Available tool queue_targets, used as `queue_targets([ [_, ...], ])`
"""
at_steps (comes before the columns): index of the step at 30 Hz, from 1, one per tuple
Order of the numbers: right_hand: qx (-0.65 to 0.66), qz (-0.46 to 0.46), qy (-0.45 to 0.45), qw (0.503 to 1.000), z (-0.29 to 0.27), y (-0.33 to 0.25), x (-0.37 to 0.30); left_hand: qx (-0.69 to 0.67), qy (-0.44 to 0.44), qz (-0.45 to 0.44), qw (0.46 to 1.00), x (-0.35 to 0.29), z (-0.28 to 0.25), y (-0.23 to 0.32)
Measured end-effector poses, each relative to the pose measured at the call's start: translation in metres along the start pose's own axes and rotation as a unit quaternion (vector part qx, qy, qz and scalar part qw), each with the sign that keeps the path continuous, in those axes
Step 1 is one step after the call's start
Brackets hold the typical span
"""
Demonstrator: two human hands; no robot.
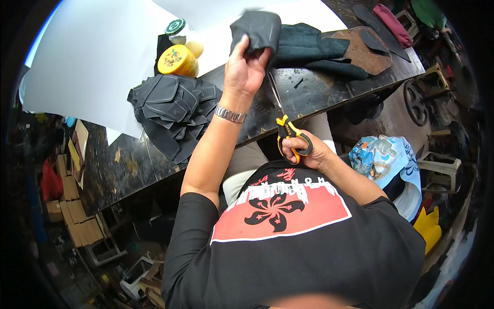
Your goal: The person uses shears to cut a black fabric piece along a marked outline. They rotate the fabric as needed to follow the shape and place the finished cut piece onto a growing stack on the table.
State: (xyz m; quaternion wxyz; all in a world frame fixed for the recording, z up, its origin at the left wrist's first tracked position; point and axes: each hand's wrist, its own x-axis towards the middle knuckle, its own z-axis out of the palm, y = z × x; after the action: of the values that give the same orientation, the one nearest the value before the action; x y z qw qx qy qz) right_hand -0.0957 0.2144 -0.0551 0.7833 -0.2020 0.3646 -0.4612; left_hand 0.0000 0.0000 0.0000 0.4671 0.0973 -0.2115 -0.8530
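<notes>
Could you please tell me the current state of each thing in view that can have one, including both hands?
left hand: raised, gripping the dark fabric piece
dark fabric piece: held up, folded over
right hand: fingers through the scissors' handles
scissors: held, blades pointing up, appear closed
yellow tin: lid on, lying tilted
stack of dark cut pieces: piled loosely on the table

A dark grey cut piece (256, 30) of soft sheet material is held raised above the far part of the worktable, pinched along its lower edge. Its upper portion is folded or curled over, and its outline is blurred. A pair of scissors (284, 119) with yellow and black handles is held near the table's near edge. The slim metal blades are closed or nearly closed and are pointed up toward the piece, with the tips just below it.
</notes>
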Motion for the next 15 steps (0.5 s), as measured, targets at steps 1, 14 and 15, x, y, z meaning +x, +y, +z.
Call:
queue_targets([
  [1,-0.008,-0.025,0.015,1.000,0.002,-0.001,-0.002,-0.068,-0.032,-0.011,0.997,0.003,0.009,0.003],
  [14,0.011,0.002,0.015,1.000,-0.007,0.009,0.009,0.109,0.181,0.063,0.975,-0.056,-0.037,-0.063],
  [15,0.019,0.000,0.019,1.000,-0.006,0.008,0.011,0.108,0.186,0.059,0.975,-0.061,-0.038,-0.066],
])
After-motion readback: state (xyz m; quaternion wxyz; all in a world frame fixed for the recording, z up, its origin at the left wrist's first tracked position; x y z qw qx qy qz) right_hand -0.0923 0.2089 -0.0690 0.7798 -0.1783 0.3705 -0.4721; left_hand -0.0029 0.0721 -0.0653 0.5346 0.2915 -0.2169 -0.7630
